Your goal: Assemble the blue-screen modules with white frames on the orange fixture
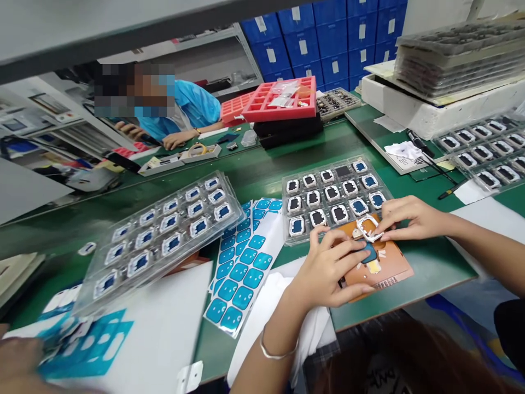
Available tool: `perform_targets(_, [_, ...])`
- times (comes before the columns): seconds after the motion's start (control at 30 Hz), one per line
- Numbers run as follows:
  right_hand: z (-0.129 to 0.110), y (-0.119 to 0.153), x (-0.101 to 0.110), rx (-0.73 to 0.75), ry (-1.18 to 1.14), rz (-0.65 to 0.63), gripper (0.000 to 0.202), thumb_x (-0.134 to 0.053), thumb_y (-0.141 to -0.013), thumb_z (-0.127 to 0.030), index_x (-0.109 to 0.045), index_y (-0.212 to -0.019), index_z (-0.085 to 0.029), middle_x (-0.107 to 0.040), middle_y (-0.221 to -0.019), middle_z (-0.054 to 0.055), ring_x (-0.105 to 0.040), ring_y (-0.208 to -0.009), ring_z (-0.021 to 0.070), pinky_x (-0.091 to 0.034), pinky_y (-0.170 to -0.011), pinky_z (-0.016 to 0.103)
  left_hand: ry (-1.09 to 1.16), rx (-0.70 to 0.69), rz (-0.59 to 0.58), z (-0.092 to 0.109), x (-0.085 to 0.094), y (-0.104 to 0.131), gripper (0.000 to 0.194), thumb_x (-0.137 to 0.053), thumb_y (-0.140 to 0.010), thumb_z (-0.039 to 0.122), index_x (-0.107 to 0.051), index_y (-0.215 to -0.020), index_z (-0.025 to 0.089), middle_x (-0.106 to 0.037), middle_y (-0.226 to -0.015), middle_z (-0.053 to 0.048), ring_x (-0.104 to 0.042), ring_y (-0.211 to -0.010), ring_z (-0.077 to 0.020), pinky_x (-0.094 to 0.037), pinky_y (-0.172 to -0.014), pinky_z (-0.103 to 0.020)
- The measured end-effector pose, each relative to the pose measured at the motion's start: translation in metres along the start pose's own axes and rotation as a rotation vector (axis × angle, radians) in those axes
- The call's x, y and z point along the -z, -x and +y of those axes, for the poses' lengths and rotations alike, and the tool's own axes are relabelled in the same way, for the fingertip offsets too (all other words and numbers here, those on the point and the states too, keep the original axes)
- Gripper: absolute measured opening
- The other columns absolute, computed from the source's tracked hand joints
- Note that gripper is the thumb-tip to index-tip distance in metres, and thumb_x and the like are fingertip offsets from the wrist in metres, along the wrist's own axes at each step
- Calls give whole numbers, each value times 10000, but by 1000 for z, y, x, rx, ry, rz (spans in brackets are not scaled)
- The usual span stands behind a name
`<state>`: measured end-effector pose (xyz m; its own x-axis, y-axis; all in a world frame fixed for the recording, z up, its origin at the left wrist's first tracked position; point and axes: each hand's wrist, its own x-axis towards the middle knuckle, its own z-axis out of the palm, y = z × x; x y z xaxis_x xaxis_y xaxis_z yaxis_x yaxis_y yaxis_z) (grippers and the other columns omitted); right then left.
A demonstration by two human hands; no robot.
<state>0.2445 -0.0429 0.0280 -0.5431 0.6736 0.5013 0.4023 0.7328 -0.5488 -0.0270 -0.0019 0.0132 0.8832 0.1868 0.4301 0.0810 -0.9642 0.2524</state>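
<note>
My right hand (406,219) pinches a white rounded-square frame (368,227) by its right side, tilted above an orange printed sheet (396,267). My left hand (330,268) lies over the left part of that sheet, fingers apart, with fingertips touching a small blue rounded-square piece (370,250). Some small white scraps and a yellow patch (373,266) show beside the piece. Just behind my hands, a clear plastic tray (303,239) holds rows of similar white frames, some with blue inside and others dark. Sheets of blue rounded-square stickers (248,255) lie left of my left hand.
Another clear tray (164,260) of white frames stands to the left. A co-worker's blurred hand (20,355) is over blue film (92,345) at lower left. Across the bench sits a person in blue (197,104). Red trays (283,98) and stacked clear trays (455,60) stand behind.
</note>
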Motion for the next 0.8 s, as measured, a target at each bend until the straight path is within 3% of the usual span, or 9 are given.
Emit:
perform_targets(0.13, [3,2,3,-35,50,76,187,-692,-915,-349,-752,-1034,-218,-661,-1036,92,-610,-931,190,-515,-803,337,29,-2,30,1,0,0,492,-558,-890,598,-655,-1193,223,-706,-1189,-57,-511,-1051,-269,-269,-972,-467])
perform_targets(0.23, [8,6,5,-77,85,30,260,-699,-904,-391,-736,-1121,-252,-670,-1208,88,-590,-1022,228,-494,-903,418,41,-3,49,1,0,-1,485,-567,-888,592,-657,-1175,211,-710,-1174,-57,-506,-1041,-266,-277,-962,-461])
perform_targets(0.33, [10,8,4,-102,77,0,272,-695,-903,-406,-739,-1124,-254,-687,-1206,72,-588,-1000,229,-504,-895,429,39,-10,59,1,0,-1,478,-576,-888,578,-656,-1170,200,-712,-1164,-63,-506,-1028,-263,-283,-951,-456])
perform_targets(0.53, [0,5,-3,-82,126,56,217,-711,-883,-365,-740,-1057,-239,-709,-1154,65,-571,-970,226,-513,-843,410,6,-1,42,3,1,-2,473,-561,-889,587,-655,-1189,234,-716,-1163,-52,-510,-1021,-267,-286,-937,-463])
perform_targets(0.7, [-13,3,-12,32,194,84,203,-707,-858,-332,-713,-1036,-235,-710,-1111,58,-552,-899,206,-478,-793,378,-49,53,198,7,1,-5,260,-679,-851,447,-690,-985,224,-761,-990,-11,-537,-910,-233,-312,-853,-434])
perform_targets(0.8, [-18,3,-16,50,203,73,203,-685,-868,-348,-700,-1041,-243,-701,-1110,58,-547,-902,206,-466,-794,375,-59,119,266,8,0,-6,272,-731,-805,449,-678,-947,223,-761,-931,-9,-540,-879,-229,-347,-820,-425])
